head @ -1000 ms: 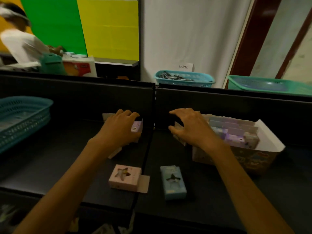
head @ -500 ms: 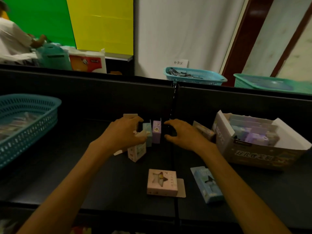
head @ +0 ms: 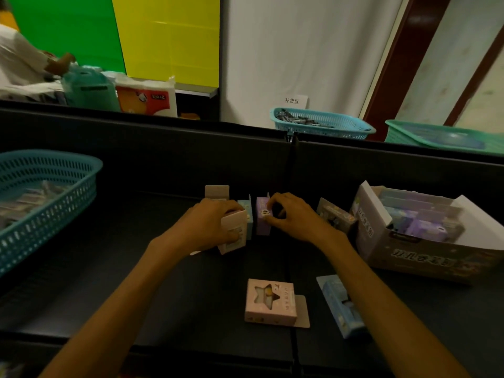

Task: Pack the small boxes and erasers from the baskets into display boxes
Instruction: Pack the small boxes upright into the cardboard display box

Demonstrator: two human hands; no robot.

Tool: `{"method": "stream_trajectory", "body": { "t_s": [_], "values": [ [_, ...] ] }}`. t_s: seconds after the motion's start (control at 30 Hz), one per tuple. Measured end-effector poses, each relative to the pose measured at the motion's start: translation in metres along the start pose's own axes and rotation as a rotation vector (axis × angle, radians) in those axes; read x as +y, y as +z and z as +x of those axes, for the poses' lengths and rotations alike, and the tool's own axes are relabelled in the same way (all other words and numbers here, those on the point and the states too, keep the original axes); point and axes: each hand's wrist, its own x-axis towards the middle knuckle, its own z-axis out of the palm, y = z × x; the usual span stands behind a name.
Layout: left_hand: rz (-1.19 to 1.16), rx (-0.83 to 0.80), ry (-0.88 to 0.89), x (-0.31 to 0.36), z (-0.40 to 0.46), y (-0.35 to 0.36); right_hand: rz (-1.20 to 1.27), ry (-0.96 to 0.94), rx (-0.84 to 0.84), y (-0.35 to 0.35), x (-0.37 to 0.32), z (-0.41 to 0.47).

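nearest, below the hands, a pink box (head: 270, 301) with a star window lies flat; a blue box (head: 342, 306) lies under the right forearm. the left hand (head: 210, 225) grips an upright pale box (head: 234, 231), and the right hand (head: 293, 218) pinches a purple box (head: 263, 216), apparently gathering them for packing. right of the right hand, the display box (head: 414, 249) stands open, partly filled. left of the left hand, a teal basket (head: 46, 205) holds stock. the dark table (head: 136, 268) meets a low partition; coloured panels and a curtain lie beyond.

Boxes between basket and display box.
Basket (head: 49, 192) far left; display box (head: 425, 241) right; two boxes (head: 270, 301) lie near.
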Motion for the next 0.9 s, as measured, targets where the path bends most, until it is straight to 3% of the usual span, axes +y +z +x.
{"method": "stream_trajectory", "body": {
  "t_s": [0.23,0.5,0.7,0.9],
  "values": [
    [-0.131,0.007,0.024,0.004,0.000,0.001,0.047,0.038,0.052,0.005,-0.012,0.000],
    [-0.143,0.001,0.031,0.002,-0.003,0.008,0.147,0.222,0.032,0.002,0.001,-0.010],
    [-0.111,0.022,0.104,0.002,-0.004,0.014,0.008,0.199,0.001,-0.002,0.010,-0.026],
    [-0.134,0.104,0.095,0.000,-0.003,0.018,0.200,0.190,0.084,-0.012,0.007,-0.042]
  ]
}}
